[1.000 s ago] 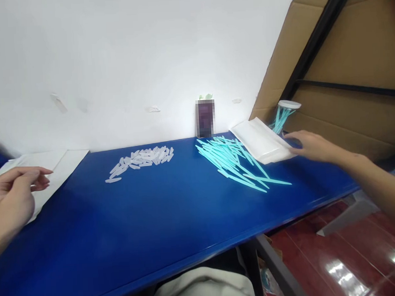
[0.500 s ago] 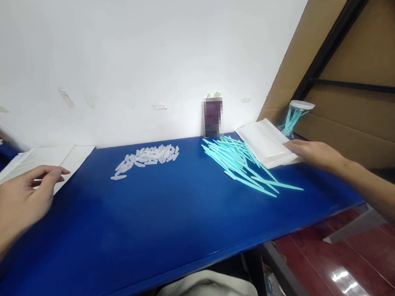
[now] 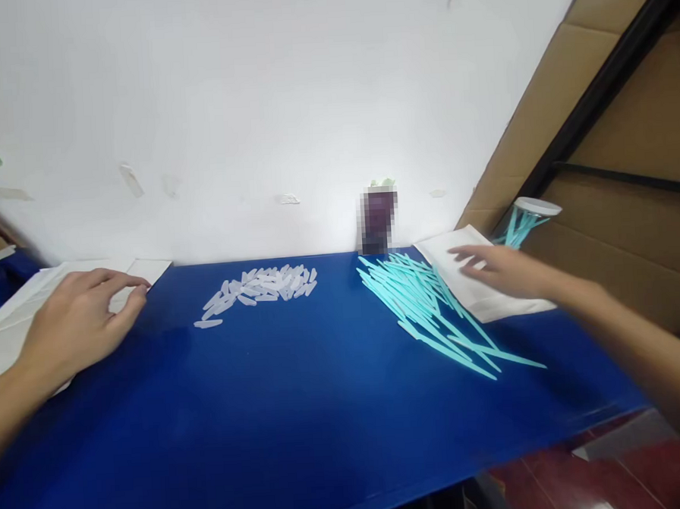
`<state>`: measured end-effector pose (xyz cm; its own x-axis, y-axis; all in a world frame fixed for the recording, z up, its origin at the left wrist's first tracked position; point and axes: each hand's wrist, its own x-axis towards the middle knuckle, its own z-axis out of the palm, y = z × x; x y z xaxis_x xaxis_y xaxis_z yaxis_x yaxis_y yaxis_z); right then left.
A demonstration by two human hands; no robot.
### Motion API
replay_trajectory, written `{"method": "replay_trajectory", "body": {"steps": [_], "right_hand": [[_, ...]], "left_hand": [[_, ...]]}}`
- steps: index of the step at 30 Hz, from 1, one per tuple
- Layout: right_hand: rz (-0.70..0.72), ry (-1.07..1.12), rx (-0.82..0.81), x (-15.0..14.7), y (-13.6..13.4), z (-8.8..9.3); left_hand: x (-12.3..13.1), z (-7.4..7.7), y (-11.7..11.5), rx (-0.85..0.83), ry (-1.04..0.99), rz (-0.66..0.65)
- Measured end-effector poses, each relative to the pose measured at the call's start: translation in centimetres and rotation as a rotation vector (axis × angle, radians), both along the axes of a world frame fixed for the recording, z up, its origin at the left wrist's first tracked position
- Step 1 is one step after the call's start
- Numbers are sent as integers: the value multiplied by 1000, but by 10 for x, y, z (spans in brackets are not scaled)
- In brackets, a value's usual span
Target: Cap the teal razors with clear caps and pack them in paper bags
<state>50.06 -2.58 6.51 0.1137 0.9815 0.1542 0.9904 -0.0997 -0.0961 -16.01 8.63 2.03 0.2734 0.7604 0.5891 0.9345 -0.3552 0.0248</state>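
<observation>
In the head view, the left hand (image 3: 87,321), fingers parted, is over white paper sheets (image 3: 1,321); the right hand (image 3: 497,267), empty-looking, fingers spread, is over a flat white packet (image 3: 482,300) on the table (image 3: 303,423), contact unclear. The packet looks light, soft, perhaps slick; its near edge should suit pinching.

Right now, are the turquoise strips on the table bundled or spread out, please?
Spread out: the turquoise strips lie in a loose fan on the blue table, their near ends splayed apart.
</observation>
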Motion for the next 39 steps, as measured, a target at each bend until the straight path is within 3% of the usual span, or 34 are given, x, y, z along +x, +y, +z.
{"method": "replay_trajectory", "body": {"steps": [3,7,13,19,27,35,39], "right_hand": [[57,-3,-128,-28,26,-26],[89,-37,-163,-25,45,-44],[120,-19,-124,-7,56,-50],[116,68,-92,-5,63,-55],[139,91,-58,-11,44,-53],[104,58,-15,-40,36,-67],[110,32,37,-51,27,-50]], "left_hand": [[5,-2,-5,45,31,-31],[-6,-1,-9,56,-4,-33],[-6,7,-15,102,-70,-36],[-3,12,-21,14,148,-64],[7,6,-21,-40,212,-122],[10,-11,-11,-87,185,-279],[15,-16,-11,-89,139,-341]]}}
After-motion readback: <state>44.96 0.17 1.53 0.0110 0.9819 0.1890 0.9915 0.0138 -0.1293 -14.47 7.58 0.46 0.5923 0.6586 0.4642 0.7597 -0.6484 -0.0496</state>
